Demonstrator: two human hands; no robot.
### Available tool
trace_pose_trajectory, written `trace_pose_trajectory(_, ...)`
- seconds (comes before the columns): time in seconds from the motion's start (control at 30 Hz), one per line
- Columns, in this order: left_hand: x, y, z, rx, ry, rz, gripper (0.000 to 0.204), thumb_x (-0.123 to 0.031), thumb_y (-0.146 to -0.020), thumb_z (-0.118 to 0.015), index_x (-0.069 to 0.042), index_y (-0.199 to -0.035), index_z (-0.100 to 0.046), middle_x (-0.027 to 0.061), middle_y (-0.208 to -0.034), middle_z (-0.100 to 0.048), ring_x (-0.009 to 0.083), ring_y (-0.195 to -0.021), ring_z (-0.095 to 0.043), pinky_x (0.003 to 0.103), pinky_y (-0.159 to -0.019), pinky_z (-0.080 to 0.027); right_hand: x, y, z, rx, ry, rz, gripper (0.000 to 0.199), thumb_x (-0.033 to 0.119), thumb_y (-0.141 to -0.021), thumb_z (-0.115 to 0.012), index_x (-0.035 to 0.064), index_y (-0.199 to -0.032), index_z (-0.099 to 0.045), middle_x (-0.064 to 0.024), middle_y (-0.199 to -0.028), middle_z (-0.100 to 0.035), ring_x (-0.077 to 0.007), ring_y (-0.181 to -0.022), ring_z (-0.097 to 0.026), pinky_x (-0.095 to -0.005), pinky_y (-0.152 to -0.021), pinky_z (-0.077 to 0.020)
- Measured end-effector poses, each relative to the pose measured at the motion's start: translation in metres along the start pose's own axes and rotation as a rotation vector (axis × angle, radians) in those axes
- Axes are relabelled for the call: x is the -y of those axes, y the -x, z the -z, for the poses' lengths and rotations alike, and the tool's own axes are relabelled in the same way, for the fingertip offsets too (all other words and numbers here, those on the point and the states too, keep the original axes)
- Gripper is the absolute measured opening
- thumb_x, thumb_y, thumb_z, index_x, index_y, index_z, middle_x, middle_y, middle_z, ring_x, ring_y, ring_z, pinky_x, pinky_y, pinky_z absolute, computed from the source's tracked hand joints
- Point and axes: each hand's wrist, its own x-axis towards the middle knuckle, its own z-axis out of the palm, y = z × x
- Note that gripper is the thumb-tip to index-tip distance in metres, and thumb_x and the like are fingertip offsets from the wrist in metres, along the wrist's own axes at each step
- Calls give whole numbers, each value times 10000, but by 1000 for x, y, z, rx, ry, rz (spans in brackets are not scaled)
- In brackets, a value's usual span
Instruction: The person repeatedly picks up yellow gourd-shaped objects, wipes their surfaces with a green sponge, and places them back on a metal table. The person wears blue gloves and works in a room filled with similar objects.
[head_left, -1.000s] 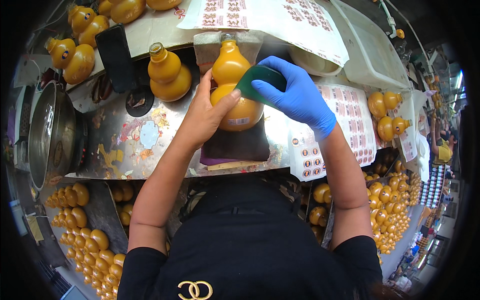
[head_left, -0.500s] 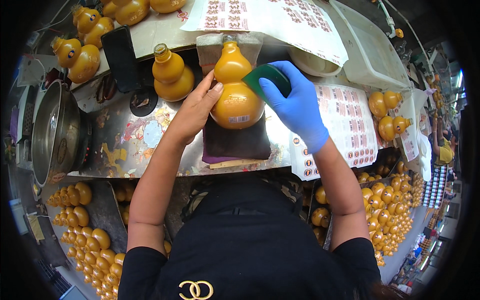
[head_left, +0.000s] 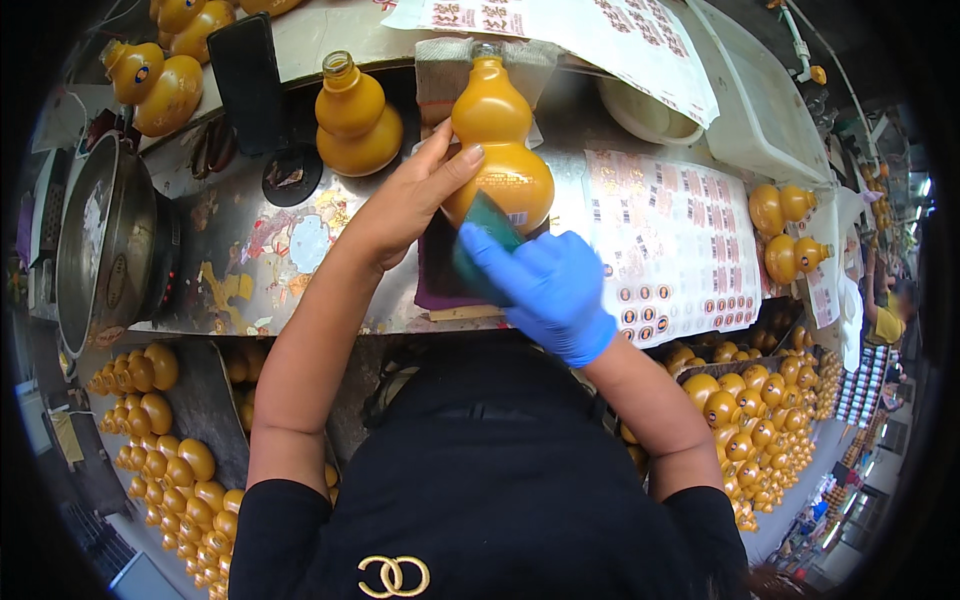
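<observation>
An orange-yellow, gourd-shaped bottle [head_left: 492, 112] with a clear glass neck lies in front of me, its neck pointing away. My bare left hand [head_left: 412, 198] grips it at the waist, thumb on top. In its blue glove, my right hand [head_left: 562, 298] is closed on a dark green scraper [head_left: 488, 222], whose edge rests against the lower bulb, beside a small barcode patch. Under the bottle's wide end is a dark purple folded cloth [head_left: 436, 268]; a whitish folded cloth [head_left: 438, 72] lies beneath its neck.
Right of the bottle lie printed sticker sheets [head_left: 690, 215], below a white bowl [head_left: 650, 112] and plastic tub [head_left: 760, 100]. To the left are another gourd bottle [head_left: 358, 120], a phone on a stand [head_left: 248, 85] and a metal pan [head_left: 110, 240]. Many bottles [head_left: 745, 420] stand below the table.
My right hand has brought the scraper from the bottle's waist down toward me onto the lower bulb. The left hand still holds the bottle. The whole view has shifted slightly.
</observation>
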Motion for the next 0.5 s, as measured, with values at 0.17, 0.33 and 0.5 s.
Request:
trace_pose_trajectory(0.17, -4, 1, -1, -1, 47, 28, 621, -392, -959, -530, -45, -1433, -328, 98, -1322, -497, 174, -1248, -453, 296, -1064, -324, 12, 5, -14, 59, 102, 47, 411, 179, -745, -667, 159, -1155, -652, 18, -890, -587, -136, -580, -469, -278, -497, -371)
trace_pose_trajectory(0.33, 3, 1, 0, -11, 97, -1, 683, -416, -969, -501, -25, -1470, -253, 130, -1415, -410, 197, -1318, -380, 307, -1094, -278, 16, 2, -13, 27, -46, -62, 415, 166, -777, -691, 142, -1186, -628, -25, -885, -625, -163, -583, -534, -296, -513, -415)
trace_pose_trajectory(0.5, 21, 17, -11, -130, -212, -143, 841, -518, -971, -428, 2, -1504, -37, 186, -1508, -263, 262, -1401, -254, 332, -1127, -207, 10, 3, -10, -311, -647, -627, 427, 74, -851, -681, 33, -1246, -524, -153, -1045, -660, -217, -895, -671, -298, -806, -526)
